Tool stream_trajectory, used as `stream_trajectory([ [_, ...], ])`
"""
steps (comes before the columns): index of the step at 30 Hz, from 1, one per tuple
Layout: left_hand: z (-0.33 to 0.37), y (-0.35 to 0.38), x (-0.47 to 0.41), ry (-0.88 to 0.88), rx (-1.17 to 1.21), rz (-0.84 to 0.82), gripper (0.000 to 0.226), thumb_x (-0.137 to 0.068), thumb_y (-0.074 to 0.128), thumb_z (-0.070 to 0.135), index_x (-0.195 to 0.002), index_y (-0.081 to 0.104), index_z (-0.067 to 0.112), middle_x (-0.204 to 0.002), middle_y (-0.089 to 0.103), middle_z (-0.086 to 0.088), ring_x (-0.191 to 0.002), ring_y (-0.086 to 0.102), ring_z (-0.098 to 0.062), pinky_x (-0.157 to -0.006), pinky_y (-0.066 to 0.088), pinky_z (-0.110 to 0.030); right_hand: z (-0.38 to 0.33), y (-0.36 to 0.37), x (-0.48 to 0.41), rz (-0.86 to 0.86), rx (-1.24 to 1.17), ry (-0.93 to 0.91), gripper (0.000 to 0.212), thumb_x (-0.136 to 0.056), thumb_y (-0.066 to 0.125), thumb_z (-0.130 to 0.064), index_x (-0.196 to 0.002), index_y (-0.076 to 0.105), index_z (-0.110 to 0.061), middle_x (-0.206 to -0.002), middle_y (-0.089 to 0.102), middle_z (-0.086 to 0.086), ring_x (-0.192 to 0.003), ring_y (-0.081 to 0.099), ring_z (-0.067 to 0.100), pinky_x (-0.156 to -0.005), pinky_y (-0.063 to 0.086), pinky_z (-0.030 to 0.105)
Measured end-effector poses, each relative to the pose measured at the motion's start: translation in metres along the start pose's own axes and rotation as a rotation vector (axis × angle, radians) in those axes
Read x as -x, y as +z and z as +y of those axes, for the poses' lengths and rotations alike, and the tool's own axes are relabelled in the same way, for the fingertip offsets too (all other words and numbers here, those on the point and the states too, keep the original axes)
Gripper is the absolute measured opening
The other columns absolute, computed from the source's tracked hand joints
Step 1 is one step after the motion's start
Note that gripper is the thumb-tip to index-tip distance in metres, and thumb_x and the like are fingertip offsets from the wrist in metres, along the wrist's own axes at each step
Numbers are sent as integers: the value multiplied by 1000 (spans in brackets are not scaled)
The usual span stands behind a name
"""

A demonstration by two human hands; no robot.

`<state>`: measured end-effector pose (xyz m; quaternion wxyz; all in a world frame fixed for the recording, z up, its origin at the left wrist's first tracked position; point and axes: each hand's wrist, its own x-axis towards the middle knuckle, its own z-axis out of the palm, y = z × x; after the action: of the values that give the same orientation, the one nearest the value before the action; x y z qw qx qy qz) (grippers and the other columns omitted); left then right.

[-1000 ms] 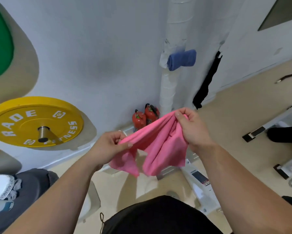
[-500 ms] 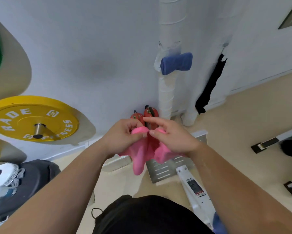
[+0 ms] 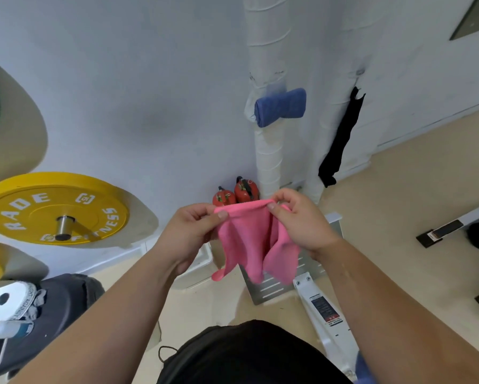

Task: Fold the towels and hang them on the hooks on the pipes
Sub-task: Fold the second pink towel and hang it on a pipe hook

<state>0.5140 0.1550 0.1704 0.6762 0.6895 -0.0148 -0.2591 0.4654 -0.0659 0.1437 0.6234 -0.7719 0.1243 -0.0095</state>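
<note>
A person holds a pink cloth towel (image 3: 256, 239) up by its top edge in a gym corner, partway through folding it. The left hand (image 3: 189, 234) pinches one end of that edge between thumb and forefinger. The right hand (image 3: 299, 220) pinches the other end the same way, so each grip is closed on the fabric. The hands are near each other with the edge drawn fairly taut between them. The rest of the towel hangs below in loose, uneven pleats, in front of the person's body and clear of the beige floor (image 3: 399, 176).

Ahead, against the white wall, a folded blue towel (image 3: 281, 106) already sits on a white tape-wrapped pipe (image 3: 267, 156). A long black cloth (image 3: 340, 139) dangles from a second wrapped pipe (image 3: 328, 117) just to its right. Two red fire extinguishers (image 3: 235, 194) stand at the foot of the pipes, and a yellow weight plate (image 3: 55, 209) is racked at left.

The step in hand appears to be the fold itself, since the pink towel is gathered but not yet squared. The next move likely calls for straightening the hanging pleats, then bringing the two pinched ends together so the layers lie even. After that the towel has to be carried forward to the pipes. Whether a free hook is there cannot be made out from here.
</note>
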Motion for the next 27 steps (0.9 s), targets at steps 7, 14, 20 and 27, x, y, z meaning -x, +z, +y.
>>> stream_trajectory([
  [7, 10, 31, -6, 102, -81, 103, 22, -98, 62, 6, -81, 77, 4, -75, 67, -24, -72, 58, -27, -77, 53, -43, -17, 17, 14, 152, -136, 71, 13, -100, 57, -15, -98, 58, -28, -89, 70, 1, -84, 67, 5, -77, 52, 25],
  [14, 13, 42, 0, 228, -241, 149, 14, -95, 68, 10, -93, 82, 11, -82, 78, -5, -70, 63, -4, -69, 50, -19, -25, 22, 17, -111, -357, 90, 38, -94, 44, 9, -97, 71, -18, -93, 78, 4, -92, 74, 18, -83, 57, 28],
  [20, 10, 39, 5, 180, -283, 114, 20, -97, 65, 9, -91, 83, 17, -88, 79, -6, -81, 69, -15, -83, 57, -43, -22, 17, 15, -62, -172, -22, 7, -90, 72, -6, -89, 76, -12, -72, 73, 0, -65, 65, 6, -65, 51, 17],
  [27, 7, 35, 7, 153, -345, 56, 18, -99, 64, 12, -97, 81, 10, -91, 77, -16, -78, 66, -14, -75, 55, -30, -23, 11, 10, -27, 46, -240, 8, -81, 83, -17, -83, 80, -24, -88, 65, -7, -84, 62, 6, -73, 43, 11],
])
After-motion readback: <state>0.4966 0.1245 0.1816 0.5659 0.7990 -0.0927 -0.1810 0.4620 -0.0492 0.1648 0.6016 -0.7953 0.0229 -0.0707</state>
